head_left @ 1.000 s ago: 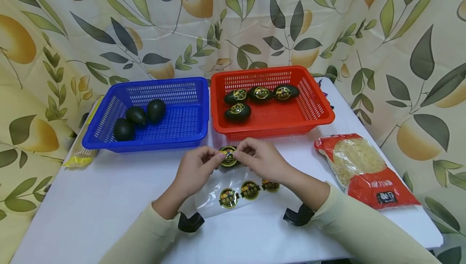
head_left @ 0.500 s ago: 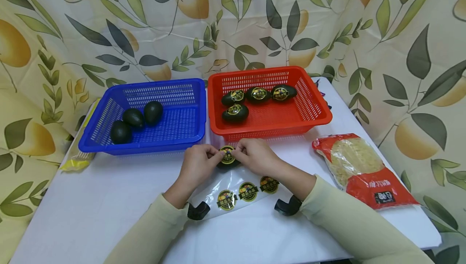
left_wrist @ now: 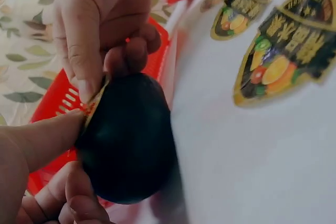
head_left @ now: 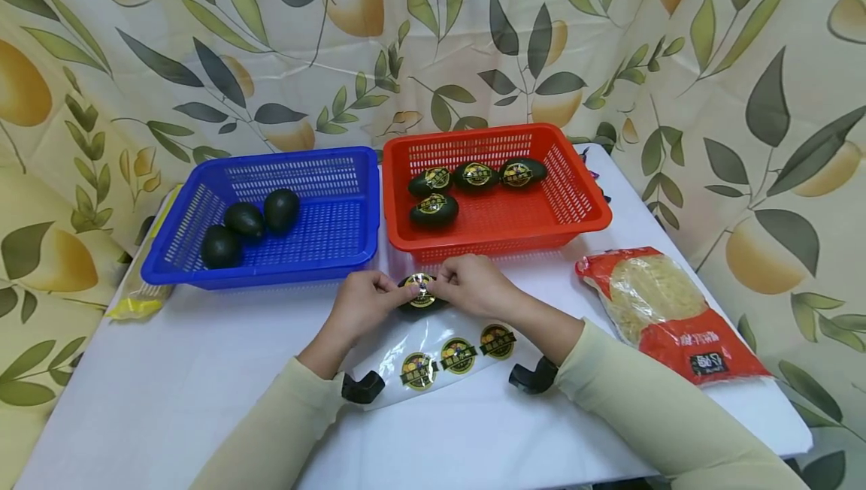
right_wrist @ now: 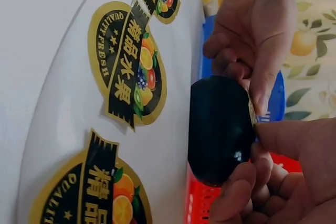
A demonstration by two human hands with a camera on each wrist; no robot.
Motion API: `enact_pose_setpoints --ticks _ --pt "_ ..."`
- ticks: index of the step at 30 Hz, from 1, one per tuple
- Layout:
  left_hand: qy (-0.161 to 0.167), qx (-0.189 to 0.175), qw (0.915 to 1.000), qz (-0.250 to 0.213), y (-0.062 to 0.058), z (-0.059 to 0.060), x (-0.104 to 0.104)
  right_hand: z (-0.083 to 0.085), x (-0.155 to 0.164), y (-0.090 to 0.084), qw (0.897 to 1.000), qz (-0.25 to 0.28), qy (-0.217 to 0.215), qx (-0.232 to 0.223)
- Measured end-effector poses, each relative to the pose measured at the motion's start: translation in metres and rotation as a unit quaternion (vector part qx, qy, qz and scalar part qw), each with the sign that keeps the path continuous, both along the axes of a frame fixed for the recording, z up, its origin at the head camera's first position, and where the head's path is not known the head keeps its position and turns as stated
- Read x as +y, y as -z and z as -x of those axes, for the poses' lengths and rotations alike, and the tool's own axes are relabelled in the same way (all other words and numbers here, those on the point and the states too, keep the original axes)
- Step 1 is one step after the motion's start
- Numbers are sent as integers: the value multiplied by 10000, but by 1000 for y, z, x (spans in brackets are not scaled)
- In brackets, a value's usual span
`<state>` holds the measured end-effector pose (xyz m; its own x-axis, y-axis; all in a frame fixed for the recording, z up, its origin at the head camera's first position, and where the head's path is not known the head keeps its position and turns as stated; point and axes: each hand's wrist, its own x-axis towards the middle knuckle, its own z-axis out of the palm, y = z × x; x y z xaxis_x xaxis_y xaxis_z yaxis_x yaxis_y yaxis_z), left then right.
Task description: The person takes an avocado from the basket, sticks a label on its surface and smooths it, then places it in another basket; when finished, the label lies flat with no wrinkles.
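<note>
A dark green avocado (head_left: 418, 312) lies between my two hands, with a round black-and-gold fruit sticker (head_left: 424, 296) on its upper side. My left hand (head_left: 361, 306) holds one end of it, the thumb pressing on the sticker and the fingers curled along the fruit. From the other side my right hand (head_left: 479, 288) grips it, its thumb also on the sticker edge. Both wrist views show the avocado's smooth dark side (left_wrist: 128, 140) and the thumbs meeting at the sticker. Just in front lies a clear sheet (head_left: 395, 347) bearing several like stickers (right_wrist: 128, 66).
Behind left stands a blue basket (head_left: 331, 277) with three plain avocados (head_left: 244, 220). Behind right, a red basket (head_left: 501, 240) holds several stickered avocados (head_left: 434, 211). A red-and-clear food bag (head_left: 676, 317) lies at the right, a yellow-ended packet (head_left: 142, 302) at the left.
Both hands stay on the avocado; the thumbs shift slightly over the sticker, and more of the fruit's dark skin shows. The whole head view has drifted a little.
</note>
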<state>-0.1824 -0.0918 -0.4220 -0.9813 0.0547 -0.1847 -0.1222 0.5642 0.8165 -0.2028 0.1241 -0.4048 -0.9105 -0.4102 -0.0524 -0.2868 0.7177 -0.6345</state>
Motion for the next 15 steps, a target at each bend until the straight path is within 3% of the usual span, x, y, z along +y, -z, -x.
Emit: enact_pose_setpoints --ticks 3,6,11,15 --pt "-111 -99 9994 -317 5 0 -2 -1 1 2 9998 160 151 -19" --pt "-196 171 9983 -527 7 -1 0 -4 1 5 9987 372 324 128" --pt "90 1184 9923 -343 9 -7 5 -12 -3 10 9922 606 83 1083" --pt "571 2069 9759 397 7 -11 8 -18 -7 10 9799 527 -504 1856"
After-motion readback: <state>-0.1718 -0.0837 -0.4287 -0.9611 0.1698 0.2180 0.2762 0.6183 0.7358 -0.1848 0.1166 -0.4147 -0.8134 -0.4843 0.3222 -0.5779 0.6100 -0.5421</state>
